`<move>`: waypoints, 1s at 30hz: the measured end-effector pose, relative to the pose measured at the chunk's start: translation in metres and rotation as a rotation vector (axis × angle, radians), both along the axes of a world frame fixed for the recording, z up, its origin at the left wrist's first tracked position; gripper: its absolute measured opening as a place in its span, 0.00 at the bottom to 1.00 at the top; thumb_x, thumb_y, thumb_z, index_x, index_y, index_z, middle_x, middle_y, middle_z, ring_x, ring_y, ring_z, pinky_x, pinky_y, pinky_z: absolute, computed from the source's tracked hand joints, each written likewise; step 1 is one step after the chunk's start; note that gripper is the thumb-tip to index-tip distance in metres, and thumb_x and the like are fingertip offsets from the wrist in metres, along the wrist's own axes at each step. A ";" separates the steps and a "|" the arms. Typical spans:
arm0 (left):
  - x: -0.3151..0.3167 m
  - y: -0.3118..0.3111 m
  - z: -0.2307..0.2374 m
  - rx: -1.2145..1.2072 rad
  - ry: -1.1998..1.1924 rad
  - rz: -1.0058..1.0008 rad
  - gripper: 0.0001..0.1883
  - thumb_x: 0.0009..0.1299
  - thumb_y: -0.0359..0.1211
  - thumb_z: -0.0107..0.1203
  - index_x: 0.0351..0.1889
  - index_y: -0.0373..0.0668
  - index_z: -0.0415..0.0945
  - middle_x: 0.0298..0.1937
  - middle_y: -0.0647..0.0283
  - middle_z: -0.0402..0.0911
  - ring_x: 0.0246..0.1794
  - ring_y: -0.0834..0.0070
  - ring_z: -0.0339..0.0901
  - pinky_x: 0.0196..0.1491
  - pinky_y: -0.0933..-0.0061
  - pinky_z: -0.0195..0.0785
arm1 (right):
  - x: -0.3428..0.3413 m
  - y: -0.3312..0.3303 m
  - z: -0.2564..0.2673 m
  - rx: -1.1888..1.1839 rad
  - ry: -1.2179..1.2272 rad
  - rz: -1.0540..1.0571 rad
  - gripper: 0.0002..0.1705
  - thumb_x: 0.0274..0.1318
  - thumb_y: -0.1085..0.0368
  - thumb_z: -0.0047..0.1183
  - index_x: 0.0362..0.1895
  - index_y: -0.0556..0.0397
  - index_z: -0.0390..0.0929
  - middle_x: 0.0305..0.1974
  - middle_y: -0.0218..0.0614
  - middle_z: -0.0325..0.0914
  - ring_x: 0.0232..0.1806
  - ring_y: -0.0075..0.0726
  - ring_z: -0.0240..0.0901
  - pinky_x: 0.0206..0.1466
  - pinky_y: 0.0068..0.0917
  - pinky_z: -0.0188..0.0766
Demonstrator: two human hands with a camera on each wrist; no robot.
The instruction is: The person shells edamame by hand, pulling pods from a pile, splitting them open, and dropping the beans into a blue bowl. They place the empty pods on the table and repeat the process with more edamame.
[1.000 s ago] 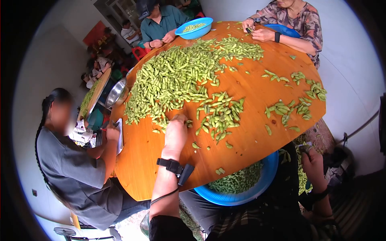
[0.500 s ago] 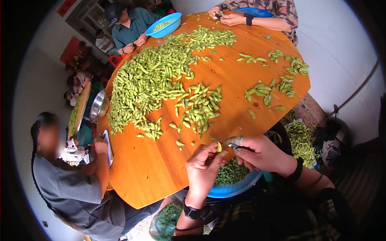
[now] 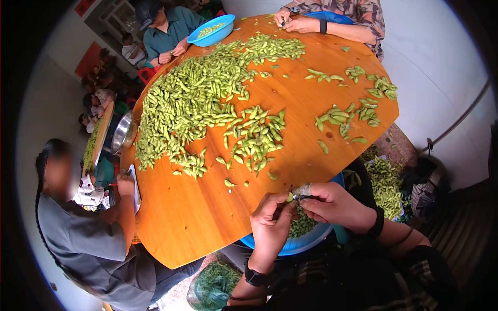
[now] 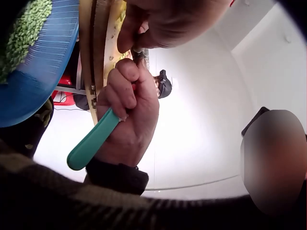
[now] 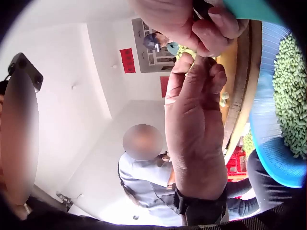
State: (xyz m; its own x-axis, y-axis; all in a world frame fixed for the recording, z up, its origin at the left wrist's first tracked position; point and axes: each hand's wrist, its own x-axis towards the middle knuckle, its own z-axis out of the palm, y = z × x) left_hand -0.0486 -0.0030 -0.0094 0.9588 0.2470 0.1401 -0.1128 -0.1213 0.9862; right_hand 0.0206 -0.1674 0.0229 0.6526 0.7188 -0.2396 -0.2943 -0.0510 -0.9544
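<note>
Over the near table edge, my left hand (image 3: pixel 271 224) pinches a green soybean pod (image 3: pixel 290 197) between thumb and fingers. My right hand (image 3: pixel 343 207) meets it from the right, fingers curled round a tool with a flat teal handle (image 4: pixel 93 143). A greyish finger cover (image 3: pixel 302 189) wraps one right finger. The tool's working end is mostly hidden between the hands; its kind cannot be told. Below the hands stands a blue basin (image 3: pixel 338 180) of shelled green beans (image 3: pixel 302 226). The right wrist view shows the fingertips of both hands close together.
A big heap of pods (image 3: pixel 194 98) and smaller piles (image 3: pixel 258 137) lie on the wooden table (image 3: pixel 192 217). Two people sit across it, near a blue bowl (image 3: pixel 218 39); a third (image 3: pixel 93 223) writes at the left. Pods (image 3: pixel 384 181) and a net bag (image 3: pixel 212 285) lie low down.
My left hand came back from the pods on the table with one pod, and my right hand rose to meet it. Since half a second ago, both hands have drawn closer round the pod.
</note>
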 end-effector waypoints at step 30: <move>0.009 0.000 0.001 -0.395 0.115 0.108 0.11 0.75 0.25 0.41 0.48 0.33 0.75 0.28 0.64 0.78 0.24 0.83 0.72 0.27 0.82 0.66 | -0.007 0.018 -0.014 -0.048 -0.496 -0.137 0.05 0.63 0.74 0.46 0.40 0.60 0.75 0.26 0.29 0.73 0.26 0.16 0.66 0.31 0.20 0.67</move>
State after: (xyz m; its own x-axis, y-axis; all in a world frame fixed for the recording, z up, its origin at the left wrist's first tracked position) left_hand -0.0398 -0.0025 -0.0088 0.9283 0.3604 -0.0917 -0.0070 0.2634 0.9647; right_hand 0.0139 -0.1492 0.0087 0.7831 0.6150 0.0922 0.1864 -0.0906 -0.9783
